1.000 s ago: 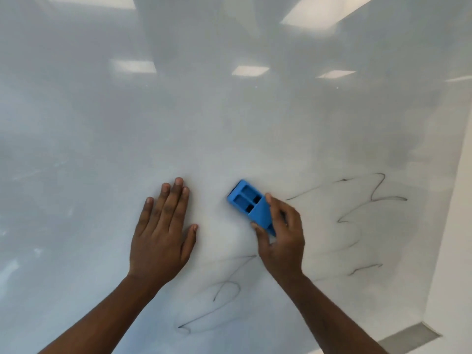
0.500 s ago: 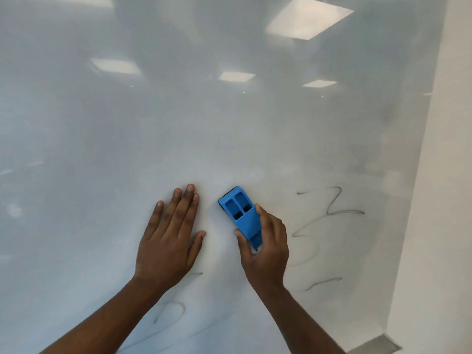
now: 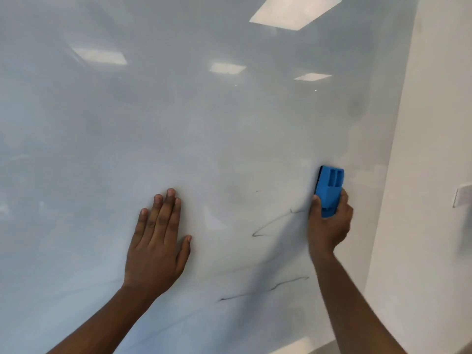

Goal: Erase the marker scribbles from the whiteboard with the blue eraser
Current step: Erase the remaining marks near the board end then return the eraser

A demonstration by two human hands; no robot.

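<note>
Judging from its moulded plastic back, we took the eraser (image 3: 329,188) to be light and stiff — an easy one-hand load, with a dark pad on the face turned to the board. The best hold appeared to be the lower half of the body, thumb on one long edge and fingers on the other, so that the upper half stayed free to wipe.

We found the right hand (image 3: 329,227) gripping it in just that way: thumb on the left edge, fingers curled round the right, the eraser upright and set against the board (image 3: 178,123) near its right edge. The glossy board looked slippery, so we judged steady pressure was needed to keep the pad flat.

The left hand (image 3: 155,247) lay flat on the board, fingers straight and together, thumb spread — it held nothing.

Scribbles (image 3: 265,290) were left on the board: one stroke just left of the right hand, another lower down between the forearms.
</note>
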